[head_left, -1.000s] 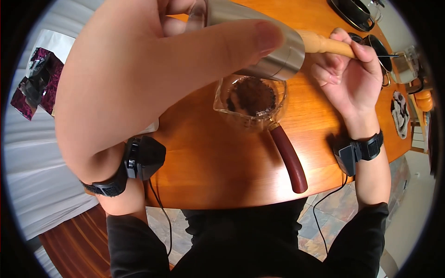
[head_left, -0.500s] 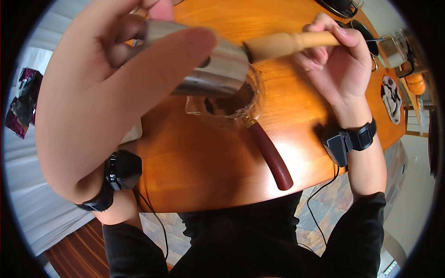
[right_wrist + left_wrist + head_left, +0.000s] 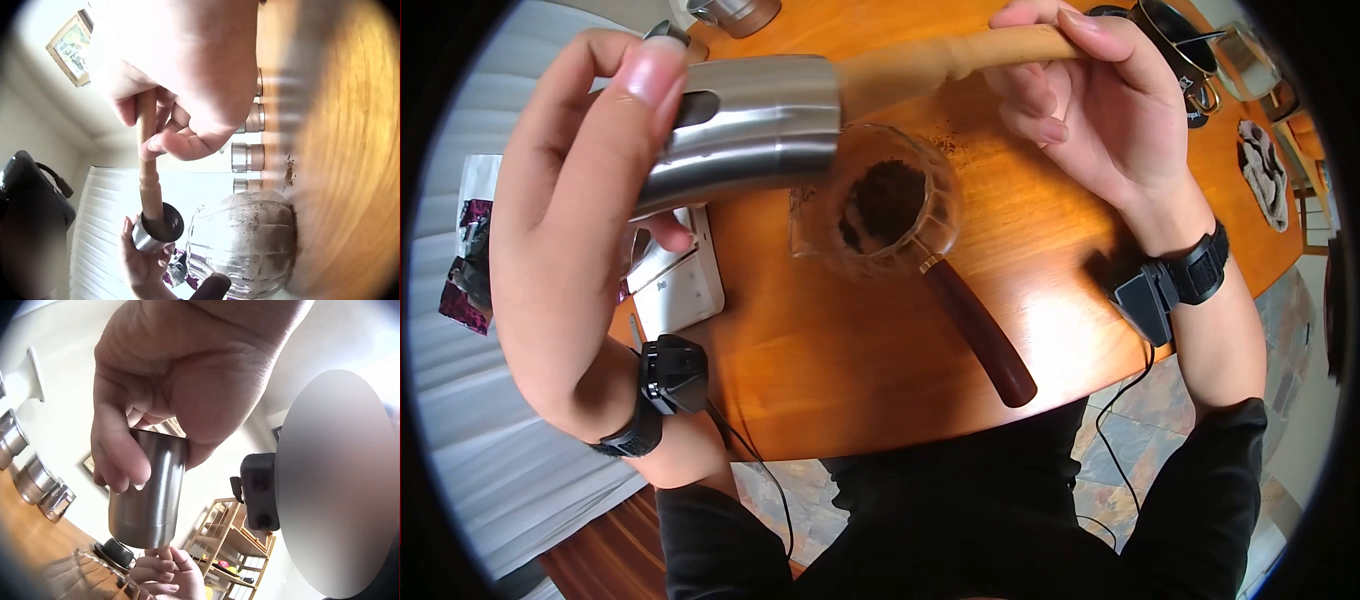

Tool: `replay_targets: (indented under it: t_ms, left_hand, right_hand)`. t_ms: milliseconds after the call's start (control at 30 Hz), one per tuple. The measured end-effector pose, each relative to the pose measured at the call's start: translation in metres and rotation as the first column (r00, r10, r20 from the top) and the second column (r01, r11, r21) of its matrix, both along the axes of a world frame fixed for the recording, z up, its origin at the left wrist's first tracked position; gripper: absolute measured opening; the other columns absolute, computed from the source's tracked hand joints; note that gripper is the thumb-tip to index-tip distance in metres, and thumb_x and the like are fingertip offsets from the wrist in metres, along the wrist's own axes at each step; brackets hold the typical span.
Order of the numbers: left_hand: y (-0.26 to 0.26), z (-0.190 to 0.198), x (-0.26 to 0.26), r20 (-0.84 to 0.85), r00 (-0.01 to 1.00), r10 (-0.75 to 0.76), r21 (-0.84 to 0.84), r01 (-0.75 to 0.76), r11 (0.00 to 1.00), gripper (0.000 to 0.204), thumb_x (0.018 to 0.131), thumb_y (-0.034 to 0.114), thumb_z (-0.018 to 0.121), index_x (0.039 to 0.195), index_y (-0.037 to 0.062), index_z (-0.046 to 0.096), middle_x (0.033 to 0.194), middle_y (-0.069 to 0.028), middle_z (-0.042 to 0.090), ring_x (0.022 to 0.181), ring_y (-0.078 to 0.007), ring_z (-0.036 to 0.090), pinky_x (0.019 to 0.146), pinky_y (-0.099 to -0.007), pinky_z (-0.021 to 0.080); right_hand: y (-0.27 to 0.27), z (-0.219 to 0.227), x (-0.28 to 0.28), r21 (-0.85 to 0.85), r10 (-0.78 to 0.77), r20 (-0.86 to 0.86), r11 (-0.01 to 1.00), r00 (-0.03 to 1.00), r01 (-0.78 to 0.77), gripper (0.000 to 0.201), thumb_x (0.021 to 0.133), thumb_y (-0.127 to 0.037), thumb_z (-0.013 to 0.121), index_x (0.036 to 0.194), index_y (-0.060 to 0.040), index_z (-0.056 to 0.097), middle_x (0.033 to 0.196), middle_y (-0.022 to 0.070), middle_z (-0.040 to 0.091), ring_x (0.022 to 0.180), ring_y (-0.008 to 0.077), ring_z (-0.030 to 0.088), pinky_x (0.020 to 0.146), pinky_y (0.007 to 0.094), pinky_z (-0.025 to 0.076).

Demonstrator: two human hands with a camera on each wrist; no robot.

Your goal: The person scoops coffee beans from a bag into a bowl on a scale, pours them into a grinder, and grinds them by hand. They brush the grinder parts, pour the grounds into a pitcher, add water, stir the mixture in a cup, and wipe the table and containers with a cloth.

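A steel cylinder [image 3: 750,125] lies tilted in my left hand [image 3: 585,200], gripped between thumb and fingers. Between the thumb and fingers of my right hand [image 3: 1115,110] is a turned wooden handle [image 3: 960,58]; its far end reaches into the cylinder's open mouth, as the right wrist view shows. Below them stands a ribbed glass vessel [image 3: 945,215] with dark brown grounds [image 3: 885,200] inside and a dark red handle [image 3: 980,335] pointing to the table's front edge. The tip inside the cylinder is hidden.
On the left lies a white device [image 3: 685,295], with a purple and black bag [image 3: 470,270] beyond it. Black cups [image 3: 1175,50] and a cloth [image 3: 1262,175] are at the right. Loose grounds [image 3: 945,140] dot the table behind the glass. Several steel canisters [image 3: 247,156] stand farther back.
The cylinder has moved left and lower, and my left fingers have shifted on it. The wooden handle and my right hand have moved left. The head view has shifted, showing more of the white device.
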State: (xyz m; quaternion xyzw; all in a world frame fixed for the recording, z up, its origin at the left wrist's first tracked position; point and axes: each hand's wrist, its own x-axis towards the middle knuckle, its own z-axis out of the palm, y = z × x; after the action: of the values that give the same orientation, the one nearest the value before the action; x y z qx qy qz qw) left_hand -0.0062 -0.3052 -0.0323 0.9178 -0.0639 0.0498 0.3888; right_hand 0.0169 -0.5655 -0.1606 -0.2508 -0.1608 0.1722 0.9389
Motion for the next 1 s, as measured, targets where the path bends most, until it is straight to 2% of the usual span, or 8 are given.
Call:
replay_targets:
  t_ms: [100, 333, 467, 567, 667, 767, 933, 1000]
  left_hand:
    - [0.014, 0.003, 0.006, -0.056, 0.981, -0.183, -0.108, 0.177, 0.978, 0.028, 0.104, 0.029, 0.041, 0.113, 0.0055, 0.054, 0.080, -0.0050, 0.063, 0.060, -0.0076, 0.057, 0.047, -0.0192, 0.041]
    - [-0.001, -0.005, 0.001, -0.043, 0.982, -0.186, -0.145, 0.178, 0.973, 0.030, 0.104, 0.033, 0.043, 0.112, 0.0055, 0.054, 0.080, -0.0059, 0.063, 0.061, -0.0078, 0.058, 0.047, -0.0178, 0.041]
    - [-0.006, -0.007, 0.001, -0.044, 0.993, -0.112, -0.114, 0.106, 0.988, 0.028, 0.103, 0.032, 0.045, 0.110, 0.0065, 0.054, 0.078, -0.0039, 0.062, 0.059, -0.0071, 0.056, 0.046, -0.0182, 0.039]
    - [-0.003, -0.006, 0.001, -0.039, 0.994, -0.102, -0.051, 0.100, 0.994, 0.025, 0.103, 0.031, 0.047, 0.108, 0.0083, 0.055, 0.076, -0.0008, 0.059, 0.057, -0.0059, 0.054, 0.045, -0.0178, 0.036]
    - [-0.005, -0.005, -0.001, -0.016, 0.998, -0.061, 0.013, 0.062, 0.998, 0.022, 0.102, 0.031, 0.047, 0.106, 0.0103, 0.056, 0.075, 0.0019, 0.057, 0.055, -0.0049, 0.052, 0.045, -0.0173, 0.033]
    - [-0.004, -0.002, -0.001, -0.005, 0.999, -0.031, 0.040, 0.032, 0.999, 0.022, 0.103, 0.031, 0.048, 0.106, 0.0111, 0.056, 0.074, 0.0028, 0.056, 0.055, -0.0045, 0.051, 0.046, -0.0172, 0.033]
    - [-0.007, -0.004, -0.003, -0.028, 1.000, -0.008, -0.050, 0.007, 0.999, 0.024, 0.103, 0.033, 0.048, 0.107, 0.0111, 0.057, 0.076, 0.0020, 0.058, 0.059, -0.0044, 0.052, 0.049, -0.0175, 0.035]
    - [-0.006, -0.005, -0.002, -0.039, 0.999, -0.021, -0.091, 0.017, 0.996, 0.025, 0.103, 0.033, 0.048, 0.108, 0.0111, 0.057, 0.076, 0.0013, 0.059, 0.060, -0.0045, 0.053, 0.051, -0.0179, 0.037]
  right_hand:
    - [-0.001, -0.004, 0.003, 0.046, 0.044, 0.021, 0.998, 0.999, -0.045, 0.039, 0.097, -0.022, 0.044, 0.119, 0.0053, 0.060, 0.087, 0.0205, 0.069, 0.063, 0.0213, 0.058, 0.061, 0.0314, 0.046]
    - [0.004, -0.001, 0.003, 0.066, 0.172, -0.017, 0.983, 0.985, -0.171, 0.041, 0.098, -0.018, 0.044, 0.130, 0.0068, 0.054, 0.103, 0.0282, 0.067, 0.069, 0.0238, 0.062, 0.068, 0.0302, 0.051]
    - [0.004, -0.003, 0.009, -0.011, 0.243, 0.127, 0.970, 0.962, -0.244, 0.040, 0.100, -0.017, 0.047, 0.132, 0.0056, 0.051, 0.111, 0.0300, 0.065, 0.074, 0.0231, 0.062, 0.068, 0.0290, 0.050]
    - [-0.001, 0.008, 0.001, -0.136, 0.106, 0.040, 0.986, 0.994, -0.099, 0.034, 0.097, -0.018, 0.047, 0.119, 0.0064, 0.058, 0.096, 0.0254, 0.068, 0.068, 0.0206, 0.060, 0.063, 0.0283, 0.048]
    - [-0.002, 0.012, -0.001, -0.229, -0.196, 0.213, 0.942, 0.957, 0.245, 0.032, 0.091, -0.020, 0.046, 0.093, 0.0068, 0.063, 0.063, 0.0132, 0.060, 0.056, 0.0189, 0.054, 0.057, 0.0286, 0.045]
    - [-0.003, 0.009, 0.000, -0.178, -0.244, 0.197, 0.944, 0.949, 0.279, 0.032, 0.092, -0.020, 0.046, 0.094, 0.0065, 0.063, 0.064, 0.0133, 0.061, 0.056, 0.0195, 0.054, 0.057, 0.0289, 0.045]
    - [0.005, 0.009, -0.004, -0.027, -0.080, 0.005, 0.996, 0.997, 0.080, 0.037, 0.093, -0.023, 0.046, 0.108, 0.0072, 0.063, 0.078, 0.0167, 0.066, 0.062, 0.0213, 0.059, 0.060, 0.0292, 0.047]
    - [0.005, 0.007, -0.003, -0.049, -0.057, 0.015, 0.997, 0.998, 0.057, 0.037, 0.095, -0.020, 0.047, 0.115, 0.0074, 0.061, 0.084, 0.0187, 0.068, 0.065, 0.0211, 0.061, 0.062, 0.0290, 0.048]
